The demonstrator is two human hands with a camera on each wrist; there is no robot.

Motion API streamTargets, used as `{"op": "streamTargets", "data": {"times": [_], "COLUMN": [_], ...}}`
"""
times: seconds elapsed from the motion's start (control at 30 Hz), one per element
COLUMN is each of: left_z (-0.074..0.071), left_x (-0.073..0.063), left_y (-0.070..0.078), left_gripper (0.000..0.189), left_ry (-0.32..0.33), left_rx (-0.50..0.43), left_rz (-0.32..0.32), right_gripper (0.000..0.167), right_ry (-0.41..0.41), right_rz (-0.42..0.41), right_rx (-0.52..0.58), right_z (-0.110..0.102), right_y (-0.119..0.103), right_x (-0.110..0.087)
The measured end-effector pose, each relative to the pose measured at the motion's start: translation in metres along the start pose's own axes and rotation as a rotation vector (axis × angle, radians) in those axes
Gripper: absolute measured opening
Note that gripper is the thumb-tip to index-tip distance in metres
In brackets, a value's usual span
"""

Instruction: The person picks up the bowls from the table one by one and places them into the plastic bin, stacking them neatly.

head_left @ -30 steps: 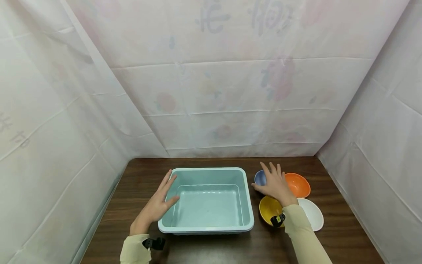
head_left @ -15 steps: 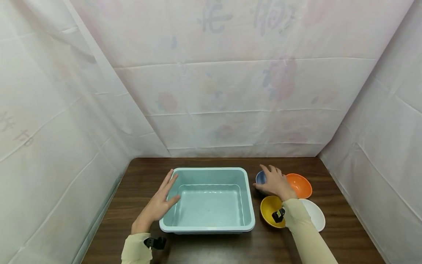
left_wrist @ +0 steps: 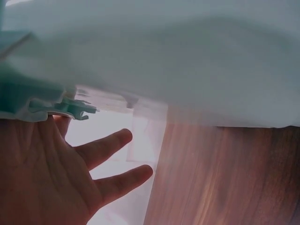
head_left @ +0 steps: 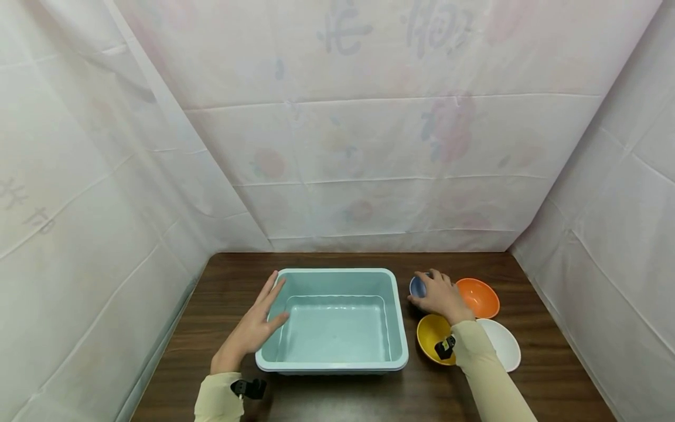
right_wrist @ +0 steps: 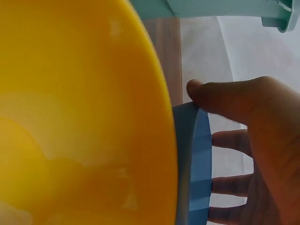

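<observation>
My right hand (head_left: 444, 300) spans a small blue bowl (head_left: 417, 287) to the right of the basin. In the right wrist view the thumb lies on the rim of the blue bowl (right_wrist: 200, 164), and the fingertips meet its far side. The hand hides part of this bowl in the head view. At the left side of a pale blue-green basin (head_left: 332, 367), my left hand (head_left: 246, 335) has its fingers straight and spread, with fingertips along the rim. It grips nothing.
A yellow bowl (head_left: 431, 335) sits just under the right wrist. An orange bowl (head_left: 479, 298) and a white bowl (head_left: 503, 346) stand farther right. All rest on a dark wooden table (head_left: 211, 293) enclosed by white sheeting (head_left: 369, 146).
My right hand has come down onto the blue bowl, its spread fingers drawing in around the rim. The left hand and the basin hold their places.
</observation>
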State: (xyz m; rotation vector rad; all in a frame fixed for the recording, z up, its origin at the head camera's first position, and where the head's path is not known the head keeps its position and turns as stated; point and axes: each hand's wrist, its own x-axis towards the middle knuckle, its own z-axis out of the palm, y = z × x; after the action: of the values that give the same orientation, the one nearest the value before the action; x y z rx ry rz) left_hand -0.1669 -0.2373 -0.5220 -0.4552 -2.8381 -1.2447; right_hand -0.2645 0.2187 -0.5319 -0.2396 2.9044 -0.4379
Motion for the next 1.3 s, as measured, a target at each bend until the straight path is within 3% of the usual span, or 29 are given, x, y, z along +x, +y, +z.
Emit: {"op": "streamTargets", "data": {"times": [0.57,1.3], "left_z": [0.002,-0.002], "left_x": [0.005,-0.001], "left_y": [-0.001,-0.003], "left_gripper": [0.078,0.076], "left_ry": [-0.006,0.019], "left_rx": [-0.041,-0.044], "left_rz": [0.012,0.042], "right_gripper": [0.070,0.069], "right_ry": [-0.003,0.016], "right_rz": [-0.011,-0.006], "right_rx": [0.017,0.052], "right_z": [0.007,0.010], "right_y": [0.003,-0.003], "right_x": [0.000,-0.001]}}
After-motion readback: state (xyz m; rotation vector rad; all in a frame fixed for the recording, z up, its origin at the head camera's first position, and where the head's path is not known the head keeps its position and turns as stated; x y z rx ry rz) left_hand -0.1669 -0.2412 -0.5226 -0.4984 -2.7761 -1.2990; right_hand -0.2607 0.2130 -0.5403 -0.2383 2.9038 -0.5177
